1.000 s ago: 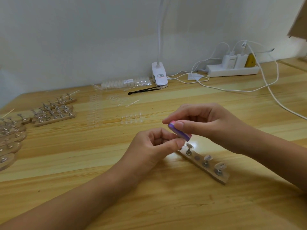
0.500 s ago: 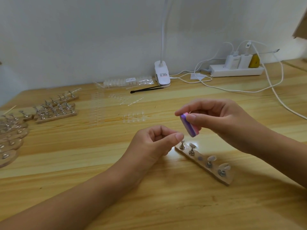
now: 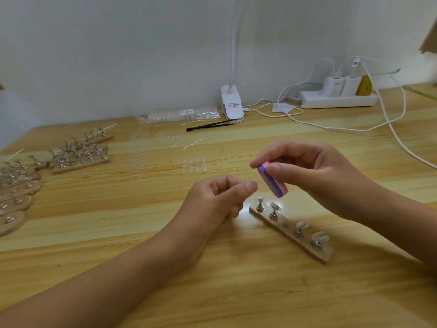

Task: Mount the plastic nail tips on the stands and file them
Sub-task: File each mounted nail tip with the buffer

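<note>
Near stand part loaded, filing still to finish

The right hand (image 3: 314, 176) pinches the file (image 3: 272, 183) above the near stand (image 3: 281, 229). Three pegs there carry nail tips (image 3: 302, 224) and the far peg (image 3: 260, 200) is bare. The left hand (image 3: 220, 200) is curled, thumb on forefinger; whether it holds a tip I cannot tell. The other stands (image 3: 80, 159) far left look loaded.

A purple-and-pink file block (image 3: 273, 183), pinched tilted in the right hand (image 3: 314, 176), hangs above the far end of a wooden stand (image 3: 283, 233) lying slantwise on the bench (image 3: 236, 292). Clear nail tips (image 3: 320, 237) cap three of its metal pegs (image 3: 260, 205).
</note>
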`<state>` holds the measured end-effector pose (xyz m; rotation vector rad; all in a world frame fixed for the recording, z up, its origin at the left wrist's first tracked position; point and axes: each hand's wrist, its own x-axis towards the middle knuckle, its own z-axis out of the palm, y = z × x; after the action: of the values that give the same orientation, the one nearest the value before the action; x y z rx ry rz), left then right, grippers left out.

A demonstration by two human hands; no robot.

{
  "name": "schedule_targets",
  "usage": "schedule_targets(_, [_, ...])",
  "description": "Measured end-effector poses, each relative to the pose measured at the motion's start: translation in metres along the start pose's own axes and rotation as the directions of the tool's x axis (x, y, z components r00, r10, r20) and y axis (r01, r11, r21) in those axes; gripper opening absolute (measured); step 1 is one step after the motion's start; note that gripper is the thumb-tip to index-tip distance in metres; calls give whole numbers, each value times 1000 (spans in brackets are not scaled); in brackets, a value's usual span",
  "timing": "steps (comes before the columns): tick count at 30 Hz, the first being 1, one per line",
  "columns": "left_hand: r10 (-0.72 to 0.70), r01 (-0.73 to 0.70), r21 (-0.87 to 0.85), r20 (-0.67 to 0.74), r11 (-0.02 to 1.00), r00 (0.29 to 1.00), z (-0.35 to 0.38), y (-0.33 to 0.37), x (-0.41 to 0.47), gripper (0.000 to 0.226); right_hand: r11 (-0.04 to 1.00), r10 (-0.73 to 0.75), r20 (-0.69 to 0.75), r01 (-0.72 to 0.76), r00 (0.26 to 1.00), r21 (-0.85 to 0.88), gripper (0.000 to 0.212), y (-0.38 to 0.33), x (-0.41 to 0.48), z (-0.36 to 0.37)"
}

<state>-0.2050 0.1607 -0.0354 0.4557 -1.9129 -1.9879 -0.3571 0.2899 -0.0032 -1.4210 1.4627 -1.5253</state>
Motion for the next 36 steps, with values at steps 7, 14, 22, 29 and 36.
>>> schedule_targets(7, [77, -133, 243, 228, 961, 971, 8, -6, -11, 18, 999, 11, -54, -14, 998, -45, 19, 7, 2, 12])
schedule_targets(14, [42, -52, 83, 119, 995, 992, 3, -3, -5, 21, 1000, 1, 15, 0, 1000, -15, 21, 2, 0, 4])
schedule_targets(22, [-11, 8, 34, 88, 999, 996, 1, 1, -2, 21, 1000, -7, -49, 7, 999, -4, 18, 5, 1, 3])
schedule_targets(29, [82, -108, 135, 181, 985, 980, 6, -5, -7, 14, 1000, -2, -8, 2, 1000, -31, 17, 6, 0, 11])
schedule_targets(36, [-14, 15, -34, 42, 999, 999, 1, 0, 0, 27, 1000, -16, -50, 17, 999, 7, 14, 5, -1, 5])
